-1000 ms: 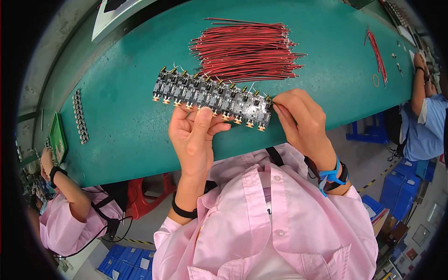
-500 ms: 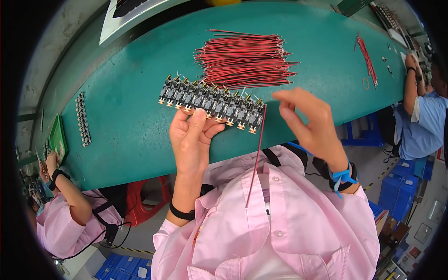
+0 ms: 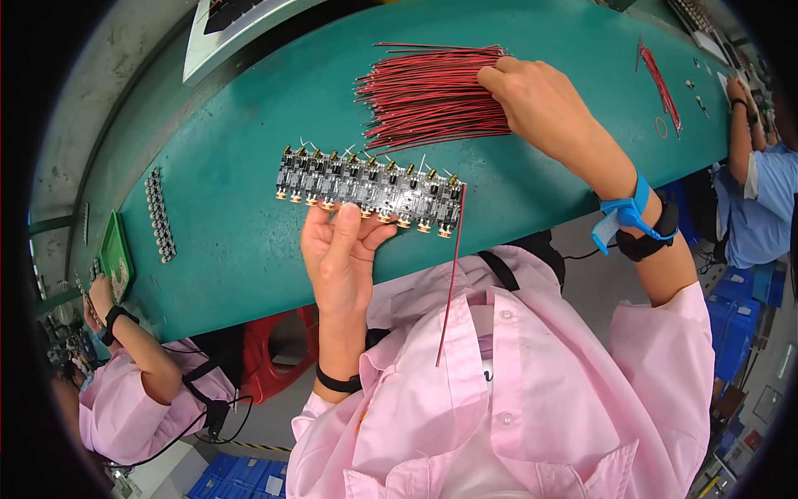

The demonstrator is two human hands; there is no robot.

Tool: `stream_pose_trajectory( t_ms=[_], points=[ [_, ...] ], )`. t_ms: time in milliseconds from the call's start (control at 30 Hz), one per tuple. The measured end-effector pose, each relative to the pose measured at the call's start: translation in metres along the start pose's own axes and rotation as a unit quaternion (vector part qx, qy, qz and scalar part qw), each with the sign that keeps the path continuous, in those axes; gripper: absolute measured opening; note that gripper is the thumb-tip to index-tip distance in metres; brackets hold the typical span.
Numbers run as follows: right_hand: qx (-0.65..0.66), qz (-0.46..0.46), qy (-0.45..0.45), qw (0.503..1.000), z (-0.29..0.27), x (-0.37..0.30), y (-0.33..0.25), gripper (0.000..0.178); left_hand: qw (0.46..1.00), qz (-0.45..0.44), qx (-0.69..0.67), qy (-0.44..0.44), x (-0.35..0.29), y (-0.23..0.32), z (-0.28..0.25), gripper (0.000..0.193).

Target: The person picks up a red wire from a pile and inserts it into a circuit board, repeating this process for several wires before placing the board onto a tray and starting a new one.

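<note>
Head view showed your left hand (image 3: 341, 258) pinching the lower edge of a long circuit board strip (image 3: 370, 189), held above the green worktop (image 3: 224, 241). Its long axis ran left to right, dipping slightly toward the right end, where a red-and-black wire (image 3: 451, 274) hung straight down over your pink shirt. Half a second earlier your right hand (image 3: 532, 96) was near that end of the strip; it had since moved up and away to the bundle of red-and-black wires (image 3: 432, 96), fingers curled down onto the wires' right ends.
</note>
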State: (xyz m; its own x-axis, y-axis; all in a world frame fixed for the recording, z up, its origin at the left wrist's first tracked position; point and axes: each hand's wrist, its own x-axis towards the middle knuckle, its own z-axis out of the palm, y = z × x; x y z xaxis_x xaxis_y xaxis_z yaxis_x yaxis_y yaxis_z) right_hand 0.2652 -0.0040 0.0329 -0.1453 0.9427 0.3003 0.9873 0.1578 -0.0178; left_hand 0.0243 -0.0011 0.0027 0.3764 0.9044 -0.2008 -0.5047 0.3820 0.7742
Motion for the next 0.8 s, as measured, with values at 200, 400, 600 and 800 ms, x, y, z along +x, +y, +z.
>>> stream_pose_trajectory(
  t_ms=[200, 400, 600, 800],
  points=[
    [0.051, 0.047, 0.013, 0.998, -0.011, -0.003, 0.005, 0.007, 1.0, 0.001, -0.005, -0.003, 0.0, 0.0, -0.003, 0.011],
    [0.238, 0.12, 0.07, 0.961, -0.014, -0.019, 0.006, 0.01, 1.0, -0.004, 0.003, -0.006, 0.002, -0.001, -0.003, 0.012],
    [0.226, 0.114, 0.077, 0.964, -0.021, -0.023, 0.013, 0.01, 1.0, -0.004, 0.004, -0.018, 0.003, -0.003, 0.003, 0.016],
    [0.261, 0.117, 0.095, 0.954, -0.009, -0.025, 0.021, 0.007, 0.998, 0.001, 0.02, -0.055, 0.006, -0.009, 0.001, 0.021]
  ],
)
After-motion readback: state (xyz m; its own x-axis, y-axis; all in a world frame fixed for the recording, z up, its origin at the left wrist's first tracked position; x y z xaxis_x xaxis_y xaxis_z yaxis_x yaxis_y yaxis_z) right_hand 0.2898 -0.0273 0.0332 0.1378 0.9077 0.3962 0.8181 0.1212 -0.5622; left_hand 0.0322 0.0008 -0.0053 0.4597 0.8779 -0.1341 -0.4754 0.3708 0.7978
